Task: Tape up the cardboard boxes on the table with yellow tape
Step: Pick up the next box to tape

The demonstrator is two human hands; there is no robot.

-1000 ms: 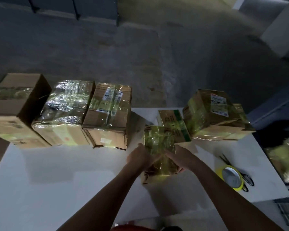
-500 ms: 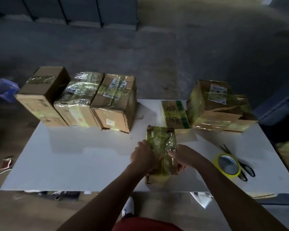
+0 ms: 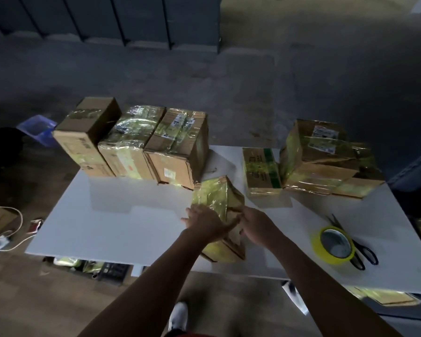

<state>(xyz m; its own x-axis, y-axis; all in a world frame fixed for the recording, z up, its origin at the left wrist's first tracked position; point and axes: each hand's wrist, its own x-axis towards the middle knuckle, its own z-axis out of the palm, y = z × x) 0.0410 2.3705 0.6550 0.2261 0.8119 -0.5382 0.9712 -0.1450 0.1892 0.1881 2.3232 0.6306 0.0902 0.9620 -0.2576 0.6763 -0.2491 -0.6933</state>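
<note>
Yellow-taped small box (image 3: 215, 199), contents hidden, under flat left hand (image 3: 204, 220); right hand (image 3: 256, 226) alongside, grip unclear.

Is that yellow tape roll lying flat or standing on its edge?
Lying flat: the yellow tape roll rests on the white table with its round opening facing up, beside the scissors.
</note>
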